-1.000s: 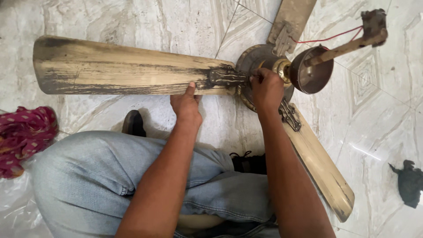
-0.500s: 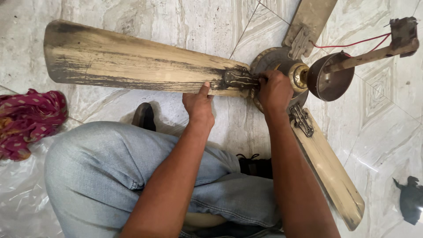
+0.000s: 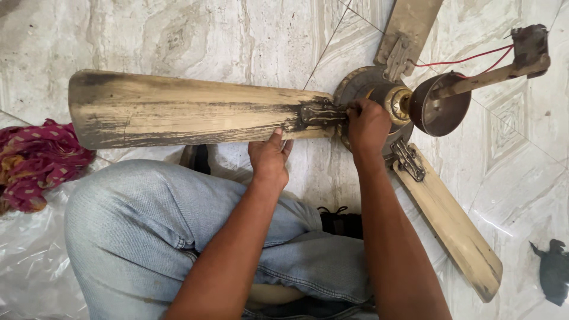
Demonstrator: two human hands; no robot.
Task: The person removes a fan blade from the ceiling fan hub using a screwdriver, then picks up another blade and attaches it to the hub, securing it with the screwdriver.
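1. Since a moment ago, my head's shifted, so the whole ceiling fan sits further right in view; both hands stayed put.
2. Left hand [image 3: 269, 157] is clamped on the near edge of the long dirty blade [image 3: 189, 115], thumb on top.
3. Right hand [image 3: 367, 125] is clenched at the blade bracket [image 3: 320, 114], against the motor hub [image 3: 361, 86]. Can't tell what's in it.
4. Fan's lying on the marble floor [image 3: 237, 35] beyond my knee [image 3: 136, 231].
5. Red cloth [image 3: 35, 160] far left.

We are seeing a crumpled red patterned cloth [image 3: 35, 163] lying on clear plastic sheeting [image 3: 29, 249], and a dark scrap [image 3: 554, 269] resting on marble floor tiles [image 3: 178, 41].
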